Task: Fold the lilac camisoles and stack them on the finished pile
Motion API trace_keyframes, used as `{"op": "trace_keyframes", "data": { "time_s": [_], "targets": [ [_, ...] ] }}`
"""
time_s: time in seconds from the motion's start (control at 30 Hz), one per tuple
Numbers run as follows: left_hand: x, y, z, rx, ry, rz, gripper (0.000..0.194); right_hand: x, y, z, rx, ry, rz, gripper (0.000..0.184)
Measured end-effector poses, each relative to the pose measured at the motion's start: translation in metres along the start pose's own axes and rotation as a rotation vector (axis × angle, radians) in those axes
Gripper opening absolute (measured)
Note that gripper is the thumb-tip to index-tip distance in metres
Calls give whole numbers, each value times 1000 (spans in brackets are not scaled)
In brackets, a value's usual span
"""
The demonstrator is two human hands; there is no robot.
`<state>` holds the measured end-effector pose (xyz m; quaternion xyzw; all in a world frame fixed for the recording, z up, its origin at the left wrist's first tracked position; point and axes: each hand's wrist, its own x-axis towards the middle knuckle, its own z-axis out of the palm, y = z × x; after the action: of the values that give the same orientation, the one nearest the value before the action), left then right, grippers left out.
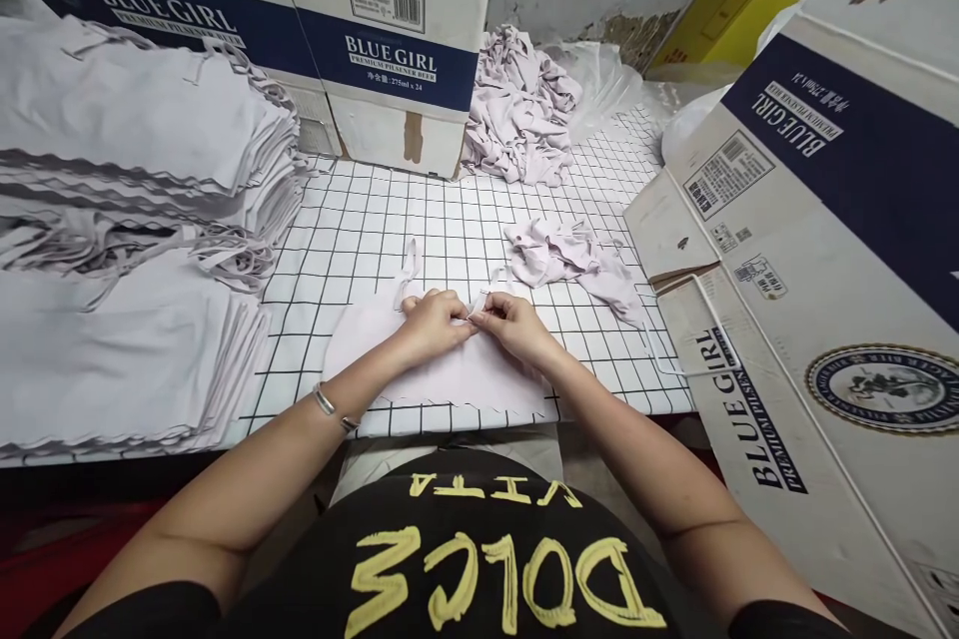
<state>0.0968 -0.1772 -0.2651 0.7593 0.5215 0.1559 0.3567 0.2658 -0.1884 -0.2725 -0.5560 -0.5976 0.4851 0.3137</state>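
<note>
A pale pink camisole (465,377) lies flat at the front edge of the table, its wavy hem towards me. One thin strap (410,265) loops up beyond its top edge on the left. My left hand (437,327) rests on the upper part of the camisole, fingers closed at the middle of the top edge. Fingertip to fingertip with it, my right hand (515,327) pinches a small light piece at the same edge. Whether that piece is strap or trim is partly hidden by the fingers.
Stacks of folded camisoles (127,359) fill the left side. A crumpled pink garment (565,260) lies right of my hands, and a larger heap (520,110) sits behind. Tall cartons stand at the back (390,40) and right (839,250). A grid-patterned cloth (360,205) covers the table.
</note>
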Motion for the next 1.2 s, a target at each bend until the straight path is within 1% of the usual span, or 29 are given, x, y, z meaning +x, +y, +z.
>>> {"op": "trace_keyframes", "data": {
  "time_s": [0.13, 0.23, 0.33, 0.43, 0.5, 0.63, 0.83, 1.0, 1.1, 1.13, 1.2],
  "targets": [
    [0, -2, 2, -16, 11, 9, 26, 1, 3, 0, -83, 10, -26, 21],
    [-1, -3, 4, -35, 23, 14, 22, 0, 3, -4, -271, 38, -97, 20],
    [-1, -2, 7, -59, 51, 21, 16, -1, -3, -10, -476, 50, -193, 22],
    [-2, 0, 10, -89, 89, 14, 14, -1, -9, -14, -565, 30, -270, 24],
    [-2, 1, 11, -127, 106, 19, 14, 0, -10, -15, -526, 23, -246, 24],
    [-1, 0, 13, -135, 124, 22, 16, 3, -2, -13, -350, 14, -131, 22],
    [-2, 0, 15, -118, 160, 9, 16, 2, 8, -16, -365, 82, -159, 21],
    [-3, 5, 14, -35, 96, 33, 17, 2, 11, -15, -227, 62, -105, 19],
    [-2, 5, 14, -62, 102, 20, 18, 3, 10, -11, -176, 53, -83, 19],
    [-1, 5, 14, -76, 114, 12, 17, 3, 9, -11, -192, 54, -95, 19],
    [-1, 3, 15, -101, 146, 0, 17, 3, 6, -11, -290, 65, -170, 19]
  ]
}}
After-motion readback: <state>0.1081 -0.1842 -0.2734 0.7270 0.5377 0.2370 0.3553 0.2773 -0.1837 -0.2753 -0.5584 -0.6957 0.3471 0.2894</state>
